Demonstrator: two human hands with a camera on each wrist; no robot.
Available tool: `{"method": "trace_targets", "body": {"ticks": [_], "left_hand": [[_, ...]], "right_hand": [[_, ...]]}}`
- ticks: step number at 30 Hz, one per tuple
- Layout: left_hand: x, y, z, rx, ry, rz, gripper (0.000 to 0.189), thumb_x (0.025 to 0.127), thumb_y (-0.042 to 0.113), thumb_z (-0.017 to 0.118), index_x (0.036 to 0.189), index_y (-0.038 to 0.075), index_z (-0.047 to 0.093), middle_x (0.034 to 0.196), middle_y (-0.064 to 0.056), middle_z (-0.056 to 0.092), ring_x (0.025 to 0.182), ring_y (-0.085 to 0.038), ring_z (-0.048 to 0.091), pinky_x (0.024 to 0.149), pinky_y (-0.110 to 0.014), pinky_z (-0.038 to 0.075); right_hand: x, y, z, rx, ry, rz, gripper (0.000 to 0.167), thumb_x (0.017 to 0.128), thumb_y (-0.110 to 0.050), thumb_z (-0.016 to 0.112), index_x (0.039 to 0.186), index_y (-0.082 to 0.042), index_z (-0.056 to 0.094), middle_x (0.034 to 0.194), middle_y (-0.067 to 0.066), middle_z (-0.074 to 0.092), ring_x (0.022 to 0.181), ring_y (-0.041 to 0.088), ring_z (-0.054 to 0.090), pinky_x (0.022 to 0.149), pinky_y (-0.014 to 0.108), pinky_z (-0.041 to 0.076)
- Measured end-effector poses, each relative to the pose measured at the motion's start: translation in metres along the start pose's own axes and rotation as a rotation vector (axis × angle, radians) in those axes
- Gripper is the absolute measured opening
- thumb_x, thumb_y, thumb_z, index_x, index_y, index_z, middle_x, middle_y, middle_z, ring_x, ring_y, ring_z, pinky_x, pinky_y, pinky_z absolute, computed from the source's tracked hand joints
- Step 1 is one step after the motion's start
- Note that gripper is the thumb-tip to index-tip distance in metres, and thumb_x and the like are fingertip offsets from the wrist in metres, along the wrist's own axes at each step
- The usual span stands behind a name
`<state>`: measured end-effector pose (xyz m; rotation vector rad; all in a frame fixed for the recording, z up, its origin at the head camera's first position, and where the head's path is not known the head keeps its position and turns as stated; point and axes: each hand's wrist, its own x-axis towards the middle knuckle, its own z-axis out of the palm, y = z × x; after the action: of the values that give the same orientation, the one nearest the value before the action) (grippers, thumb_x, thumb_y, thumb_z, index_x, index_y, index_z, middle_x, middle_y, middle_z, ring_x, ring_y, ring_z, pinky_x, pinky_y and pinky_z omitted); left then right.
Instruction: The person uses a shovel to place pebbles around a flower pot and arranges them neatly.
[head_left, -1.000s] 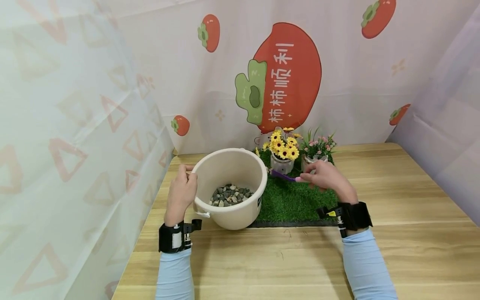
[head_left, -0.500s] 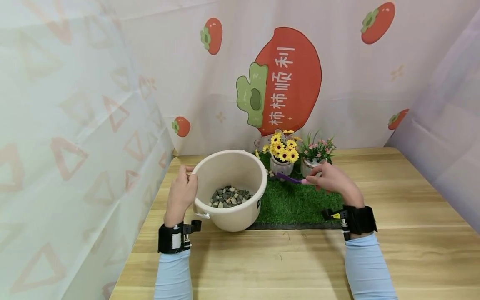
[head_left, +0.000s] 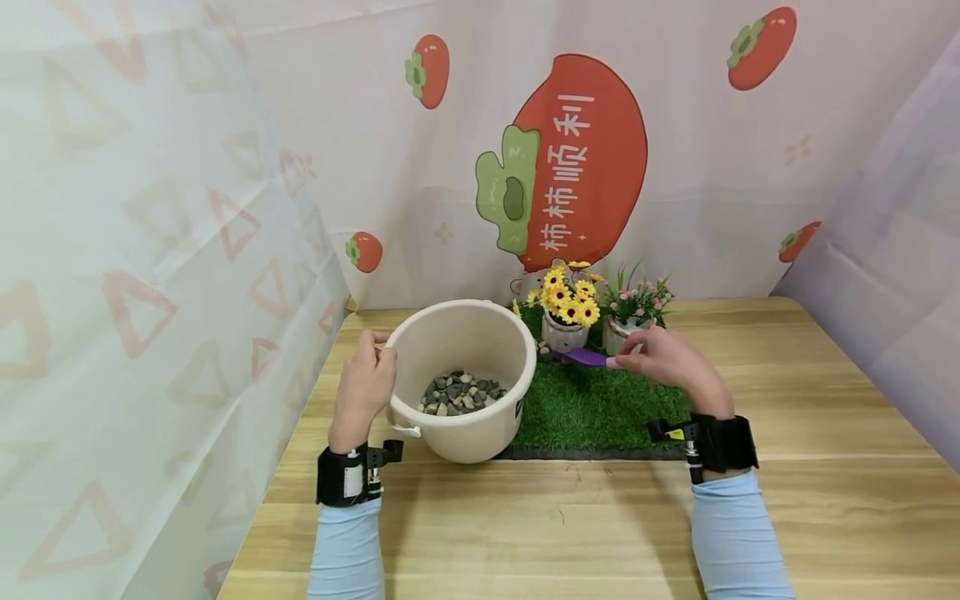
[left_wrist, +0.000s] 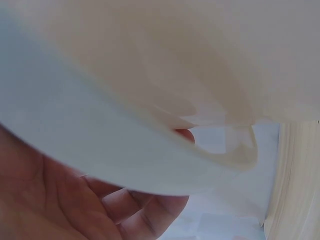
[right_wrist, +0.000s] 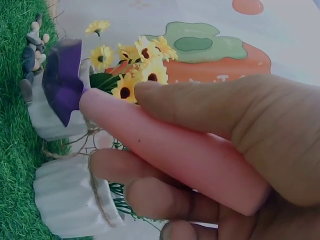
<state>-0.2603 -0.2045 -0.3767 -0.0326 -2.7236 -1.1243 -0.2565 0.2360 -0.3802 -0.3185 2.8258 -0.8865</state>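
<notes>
My left hand (head_left: 363,387) grips the rim of a cream plastic bucket (head_left: 468,442), fingers curled over its edge; in the left wrist view, the bucket wall (left_wrist: 100,135) hides part of them. Grey and tan pebbles (head_left: 457,393) cover part of the bucket's floor. In my right hand (head_left: 663,362) is a small trowel (right_wrist: 175,147) with a pink handle and purple blade (head_left: 585,357), thumb on top and fingers curled beneath. The blade is just above the artificial grass mat (head_left: 592,408), in front of the yellow-flower pot (head_left: 564,333). More pebbles (right_wrist: 34,52) lie on the grass beside that pot.
A second pot with pink flowers (head_left: 637,300) stands on the mat right of the yellow flowers, close behind my right hand. The wooden table (head_left: 525,525) runs back to a printed cloth wall (head_left: 420,183). Another cloth (head_left: 150,375) hangs along the left side.
My right hand has moved a little to the right with the trowel, and the blade has turned to show more of its purple face. The left hand and bucket stay in place.
</notes>
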Motion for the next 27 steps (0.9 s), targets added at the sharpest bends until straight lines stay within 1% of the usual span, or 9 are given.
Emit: {"method": "trace_targets", "body": {"ticks": [3, 6, 8, 10, 14, 18, 22, 25, 27], "left_hand": [[-0.001, 0.001, -0.001, 0.002, -0.006, -0.005, 0.041, 0.098, 0.028, 0.033, 0.132, 0.010, 0.048, 0.099, -0.015, 0.065, 0.086, -0.032, 0.065, 0.068, -0.037, 0.050], [-0.001, 0.001, -0.001, 0.004, -0.005, -0.004, 0.041, 0.098, 0.028, 0.033, 0.132, 0.010, 0.048, 0.097, -0.015, 0.065, 0.085, -0.032, 0.065, 0.068, -0.037, 0.049], [-0.002, 0.001, -0.002, 0.003, 0.002, -0.004, 0.041, 0.098, 0.028, 0.033, 0.132, 0.010, 0.048, 0.099, -0.015, 0.066, 0.086, -0.032, 0.066, 0.069, -0.038, 0.049], [-0.002, 0.001, -0.003, 0.002, 0.007, -0.004, 0.041, 0.098, 0.028, 0.032, 0.132, 0.010, 0.048, 0.099, -0.015, 0.066, 0.086, -0.032, 0.066, 0.067, -0.037, 0.049], [-0.002, 0.001, -0.003, 0.006, 0.019, -0.001, 0.040, 0.098, 0.028, 0.033, 0.131, 0.011, 0.049, 0.094, -0.015, 0.064, 0.083, -0.031, 0.064, 0.064, -0.035, 0.047], [-0.002, 0.001, -0.001, 0.017, 0.012, 0.003, 0.039, 0.098, 0.027, 0.034, 0.130, 0.010, 0.049, 0.088, -0.015, 0.061, 0.081, -0.030, 0.063, 0.064, -0.034, 0.046], [-0.002, 0.000, 0.000, 0.018, 0.007, 0.002, 0.039, 0.098, 0.025, 0.034, 0.130, 0.009, 0.049, 0.090, -0.017, 0.062, 0.083, -0.030, 0.063, 0.065, -0.035, 0.047], [-0.002, -0.001, 0.000, 0.012, 0.018, 0.004, 0.039, 0.098, 0.024, 0.034, 0.130, 0.009, 0.049, 0.092, -0.017, 0.063, 0.083, -0.031, 0.064, 0.067, -0.036, 0.047], [-0.002, 0.000, 0.000, 0.010, 0.023, 0.005, 0.039, 0.098, 0.024, 0.034, 0.130, 0.009, 0.050, 0.090, -0.016, 0.063, 0.082, -0.030, 0.064, 0.066, -0.036, 0.047]], "right_hand": [[-0.001, 0.000, -0.001, -0.008, 0.014, -0.001, 0.034, 0.095, -0.035, 0.062, 0.112, -0.007, 0.068, 0.084, 0.005, 0.065, 0.065, 0.018, 0.057, 0.061, 0.032, 0.045], [-0.003, -0.001, -0.003, 0.010, 0.024, 0.001, 0.034, 0.095, -0.037, 0.062, 0.110, -0.007, 0.069, 0.077, 0.004, 0.062, 0.062, 0.020, 0.055, 0.058, 0.032, 0.043], [-0.003, -0.002, -0.004, 0.022, 0.029, 0.002, 0.033, 0.095, -0.038, 0.062, 0.109, -0.009, 0.069, 0.075, 0.003, 0.061, 0.062, 0.020, 0.054, 0.058, 0.032, 0.044], [-0.004, -0.003, -0.006, 0.023, 0.031, 0.003, 0.034, 0.095, -0.040, 0.061, 0.109, -0.009, 0.069, 0.076, 0.003, 0.062, 0.063, 0.019, 0.055, 0.059, 0.032, 0.044], [-0.009, -0.004, -0.010, -0.005, 0.042, 0.000, 0.039, 0.094, -0.043, 0.061, 0.112, -0.009, 0.068, 0.079, 0.003, 0.065, 0.065, 0.017, 0.054, 0.061, 0.031, 0.043], [-0.014, -0.005, -0.012, 0.001, 0.058, -0.006, 0.035, 0.095, -0.039, 0.061, 0.112, -0.009, 0.069, 0.077, 0.002, 0.064, 0.064, 0.016, 0.053, 0.061, 0.030, 0.042], [-0.019, -0.009, -0.013, 0.013, 0.089, -0.033, 0.032, 0.096, -0.036, 0.060, 0.112, -0.010, 0.068, 0.082, 0.003, 0.068, 0.066, 0.016, 0.059, 0.063, 0.032, 0.046], [-0.020, -0.012, -0.015, 0.007, 0.107, -0.047, 0.032, 0.097, -0.036, 0.060, 0.113, -0.011, 0.068, 0.086, 0.005, 0.069, 0.069, 0.015, 0.062, 0.065, 0.033, 0.048], [-0.021, -0.014, -0.016, -0.002, 0.115, -0.046, 0.033, 0.096, -0.039, 0.060, 0.113, -0.012, 0.068, 0.087, 0.005, 0.070, 0.070, 0.015, 0.062, 0.066, 0.033, 0.047]]}}
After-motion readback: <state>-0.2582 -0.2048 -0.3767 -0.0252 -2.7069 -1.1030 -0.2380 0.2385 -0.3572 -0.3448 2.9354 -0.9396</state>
